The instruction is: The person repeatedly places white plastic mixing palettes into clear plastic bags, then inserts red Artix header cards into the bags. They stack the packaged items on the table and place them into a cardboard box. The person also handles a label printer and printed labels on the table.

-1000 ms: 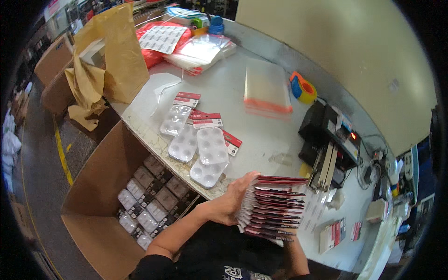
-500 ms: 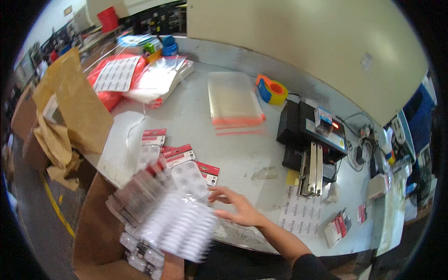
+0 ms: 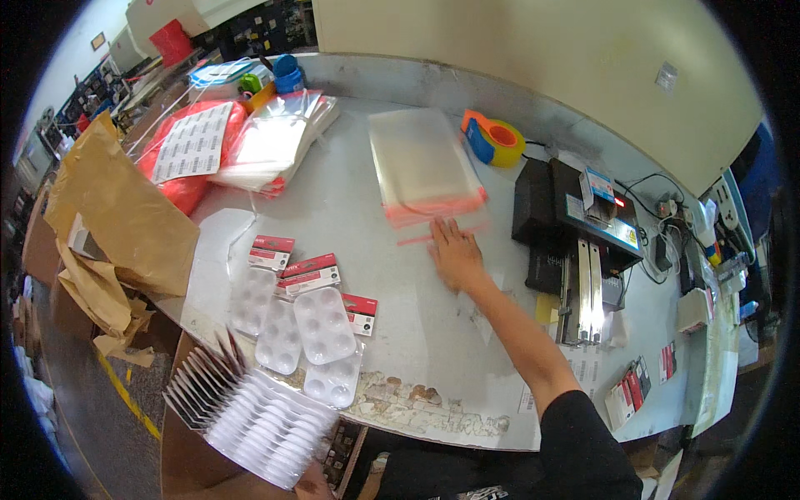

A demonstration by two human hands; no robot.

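My left hand [image 3: 313, 483], mostly hidden, holds a fanned stack of white plastic trays [image 3: 271, 429] from below, over the table's near left edge. Dark, card-like ends fan out at the stack's far left. Flat against the tabletop, my right hand [image 3: 458, 257] has its fingers stretched onto the reddish flap end of a pile of clear plastic bags [image 3: 425, 158]. Between the hands lie several white trays with round wells [image 3: 324, 325], overlapping, with red-and-white header cards [image 3: 311, 273] at their far ends.
A cardboard box [image 3: 187, 462] stands below the near left edge. Brown paper [image 3: 125, 208] rises at the left. Farther back are a red bag with a label sheet [image 3: 196, 142] and more clear bags [image 3: 271, 146]. Tape rolls [image 3: 496, 140] and a black machine [image 3: 575, 212] stand right.
My right hand has left the tray stack and reached forward onto the clear bags. The stack in my left hand has moved down and left, uncovering more trays on the table.
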